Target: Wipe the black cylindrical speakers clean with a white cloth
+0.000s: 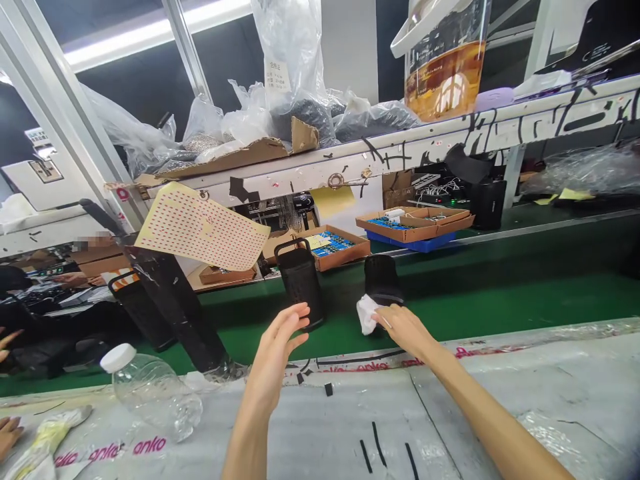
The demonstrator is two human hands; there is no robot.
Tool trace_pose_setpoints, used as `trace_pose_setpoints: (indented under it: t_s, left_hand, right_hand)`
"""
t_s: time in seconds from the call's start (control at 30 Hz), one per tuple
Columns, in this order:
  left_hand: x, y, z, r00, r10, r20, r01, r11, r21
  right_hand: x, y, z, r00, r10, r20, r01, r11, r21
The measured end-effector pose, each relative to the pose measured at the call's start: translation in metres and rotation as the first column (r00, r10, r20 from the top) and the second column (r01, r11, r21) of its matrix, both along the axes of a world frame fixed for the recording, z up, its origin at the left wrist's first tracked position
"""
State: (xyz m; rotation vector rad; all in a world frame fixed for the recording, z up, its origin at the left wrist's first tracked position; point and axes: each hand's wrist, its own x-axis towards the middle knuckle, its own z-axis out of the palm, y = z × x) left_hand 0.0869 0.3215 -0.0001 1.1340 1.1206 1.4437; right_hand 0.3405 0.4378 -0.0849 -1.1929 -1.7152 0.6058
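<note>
My right hand pinches a crumpled white cloth beside a black cylindrical item on the green belt. Part of that item is covered by the hand and cloth. Raised with fingers apart, my left hand holds nothing. Just behind its fingertips a black speaker-like case with a carrying loop stands upright; I cannot tell whether they touch.
A clear plastic bottle lies on the covered bench at left. Cardboard trays of blue parts sit beyond the belt. A dotted sticker sheet hangs from a black post. Another person's hand shows at far left.
</note>
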Motion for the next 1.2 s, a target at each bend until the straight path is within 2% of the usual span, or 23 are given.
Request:
trace_pose_setpoints:
  t_s: [0.1,0.2,0.27,0.37,0.5,0.6,0.63,0.7,0.8,0.9,1.0,1.1,1.2]
  left_hand:
    - [0.002,0.0,0.0,0.998,-0.014,-0.068,0.015,1.0,0.002]
    - [0.01,0.001,-0.003,0.99,-0.046,-0.13,0.047,0.999,0.004]
    - [0.017,0.0,-0.006,0.985,-0.093,-0.146,0.094,0.996,0.003]
    - [0.025,-0.006,-0.008,0.967,-0.216,-0.136,0.219,0.976,0.011]
    - [0.032,-0.019,-0.004,0.973,-0.214,-0.081,0.22,0.973,0.07]
    - [0.035,-0.026,0.001,0.943,-0.221,-0.249,0.231,0.973,0.01]
    - [0.036,-0.027,0.003,0.924,-0.2,-0.326,0.217,0.976,0.018]
    - [0.034,-0.027,0.005,0.889,-0.158,-0.43,0.207,0.976,0.069]
    - [0.024,-0.022,0.005,0.867,-0.169,-0.469,0.219,0.974,0.053]
    - [0.006,-0.018,0.005,0.891,-0.084,-0.446,0.105,0.994,0.023]
    - [-0.014,-0.019,0.01,0.911,0.058,-0.409,-0.032,0.997,0.07]
    - [-0.031,-0.024,0.017,0.921,0.135,-0.364,-0.114,0.99,0.078]
    - [-0.041,-0.029,0.023,0.929,0.186,-0.319,-0.161,0.981,0.104]
  right_hand:
    - [-0.009,-0.018,0.028,0.997,0.065,-0.039,-0.067,0.997,-0.042]
    - [-0.02,-0.048,0.058,0.974,0.185,-0.128,-0.197,0.977,-0.087]
    - [-0.027,-0.066,0.071,0.945,0.255,-0.206,-0.282,0.953,-0.11]
    - [-0.034,-0.086,0.079,0.852,0.343,-0.395,-0.436,0.884,-0.172]
    - [-0.035,-0.097,0.082,0.718,0.303,-0.627,-0.537,0.814,-0.221]
    - [-0.032,-0.101,0.084,0.606,0.406,-0.684,-0.679,0.711,-0.18]
    - [-0.031,-0.102,0.084,0.602,0.433,-0.671,-0.704,0.684,-0.19]
    - [-0.031,-0.102,0.084,0.674,0.436,-0.596,-0.672,0.697,-0.25]
    - [-0.036,-0.096,0.078,0.821,0.418,-0.388,-0.536,0.799,-0.274]
    - [-0.049,-0.075,0.065,0.881,0.363,-0.305,-0.452,0.836,-0.311]
    - [-0.063,-0.036,0.06,0.919,0.24,-0.312,-0.356,0.845,-0.399]
    - [-0.079,0.015,0.078,0.961,0.089,-0.263,-0.18,0.921,-0.345]
    - [-0.101,0.059,0.115,0.983,-0.044,-0.178,0.02,0.991,-0.133]
